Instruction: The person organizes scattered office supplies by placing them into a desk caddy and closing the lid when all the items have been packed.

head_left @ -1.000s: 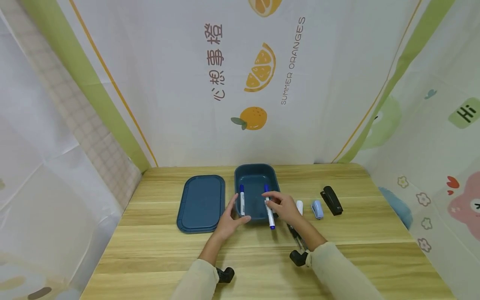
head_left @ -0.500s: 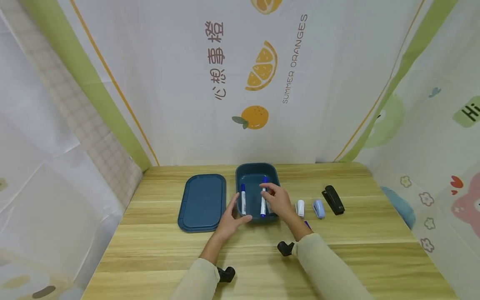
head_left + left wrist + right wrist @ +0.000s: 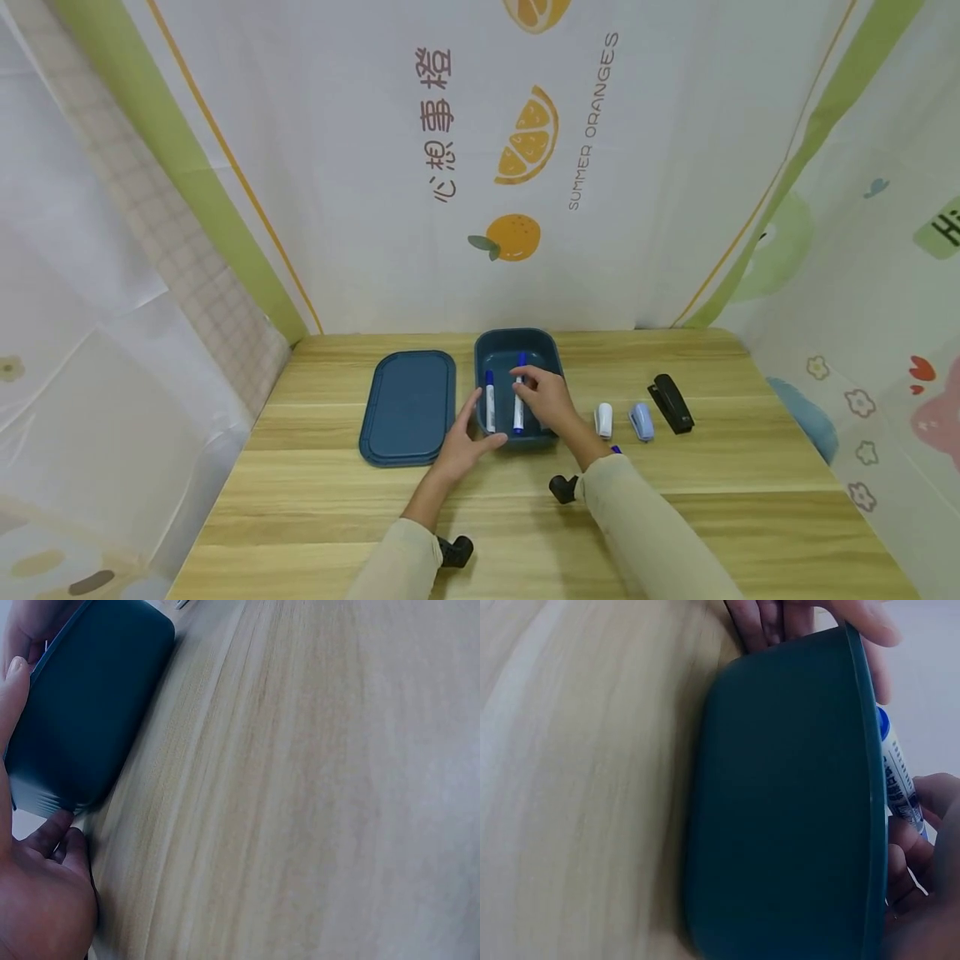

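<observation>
In the head view a dark blue box [image 3: 504,348] stands lidless at the far middle of the table. Its near left corner is held by my left hand [image 3: 457,454], the thumb on the near side and the fingers along the left wall. Over the box's right half, my right hand [image 3: 546,398] pinches a white marker [image 3: 518,414] with blue ends. Another such marker [image 3: 491,404] lies inside along the left wall. The right wrist view shows the held marker [image 3: 901,776] tilted just beyond the rim; the box wall hides its interior there.
Left of the box lies its flat blue lid [image 3: 410,408]. To the right stand a white mini stapler [image 3: 603,421], a light blue mini stapler [image 3: 641,422] and a black stapler [image 3: 672,403]. A blue tip [image 3: 617,449] shows by my right forearm, which hides the rest.
My right hand has moved left, bringing the marker from above the box's near right edge to within its walls. The left hand has stayed at the box corner.
</observation>
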Tool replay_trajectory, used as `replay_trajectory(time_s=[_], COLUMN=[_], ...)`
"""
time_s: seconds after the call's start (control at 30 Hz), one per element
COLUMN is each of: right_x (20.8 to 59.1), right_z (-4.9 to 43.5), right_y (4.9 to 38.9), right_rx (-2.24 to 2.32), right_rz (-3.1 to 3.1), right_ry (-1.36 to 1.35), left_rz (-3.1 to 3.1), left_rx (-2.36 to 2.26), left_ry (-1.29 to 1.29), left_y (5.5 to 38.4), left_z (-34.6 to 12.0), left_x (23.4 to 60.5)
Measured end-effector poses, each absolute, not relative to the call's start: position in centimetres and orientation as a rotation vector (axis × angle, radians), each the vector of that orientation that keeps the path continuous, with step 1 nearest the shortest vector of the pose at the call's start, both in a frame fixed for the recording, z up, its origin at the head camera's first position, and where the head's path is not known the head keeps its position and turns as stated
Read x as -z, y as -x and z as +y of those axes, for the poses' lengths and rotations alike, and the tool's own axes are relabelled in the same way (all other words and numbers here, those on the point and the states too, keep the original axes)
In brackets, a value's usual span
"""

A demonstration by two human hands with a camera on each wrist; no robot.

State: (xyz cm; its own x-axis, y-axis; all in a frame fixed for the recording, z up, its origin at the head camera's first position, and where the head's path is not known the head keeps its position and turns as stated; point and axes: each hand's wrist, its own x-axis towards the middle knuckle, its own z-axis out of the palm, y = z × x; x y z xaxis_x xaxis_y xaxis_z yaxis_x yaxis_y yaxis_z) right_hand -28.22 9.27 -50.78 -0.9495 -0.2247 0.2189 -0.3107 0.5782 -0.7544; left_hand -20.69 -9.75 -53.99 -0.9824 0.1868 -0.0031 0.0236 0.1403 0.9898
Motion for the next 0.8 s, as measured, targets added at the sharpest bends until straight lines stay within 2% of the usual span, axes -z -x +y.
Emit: replay_trajectory(time_s=[0.8], right_x=[50.1], right_z=[9.7], right_y=[27.2], right_rx=[-1.369], right_rz=[-2.693], right_ry=[-0.493], left_rz=[2.269], left_rx=[-1.997], left_ry=[-0.231], left_y=[20.9], left_z=[-9.6], left_x=[54.5])
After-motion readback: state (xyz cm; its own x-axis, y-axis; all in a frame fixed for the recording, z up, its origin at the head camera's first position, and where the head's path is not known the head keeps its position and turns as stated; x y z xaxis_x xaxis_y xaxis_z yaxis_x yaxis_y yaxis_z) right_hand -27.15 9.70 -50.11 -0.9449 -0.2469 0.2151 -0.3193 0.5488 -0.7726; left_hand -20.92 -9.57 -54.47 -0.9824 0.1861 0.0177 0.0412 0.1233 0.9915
